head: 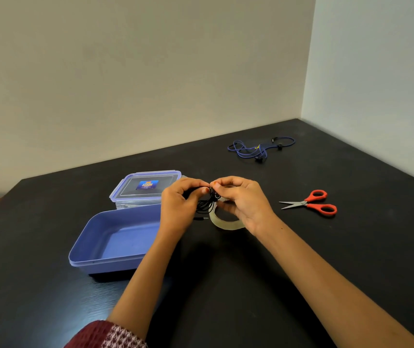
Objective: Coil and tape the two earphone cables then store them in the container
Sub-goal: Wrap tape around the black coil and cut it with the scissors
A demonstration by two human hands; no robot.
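Observation:
A bundle of black earphone cable (206,203) hangs between my two hands above the dark table. My left hand (179,203) grips the bundle from the left. My right hand (242,200) pinches its top from the right, fingertips nearly touching those of the left. Just below lies a roll of clear tape (226,222), partly hidden by my right hand. The black cable's plug (202,218) rests by the roll. A loose blue earphone cable (258,148) lies far back on the table. An open blue container (93,257) sits to the left.
A clear lidded box with a blue rim (145,188) stands behind the blue container. Red-handled scissors (311,203) lie to the right, blades pointing left. The table meets walls at the back and right.

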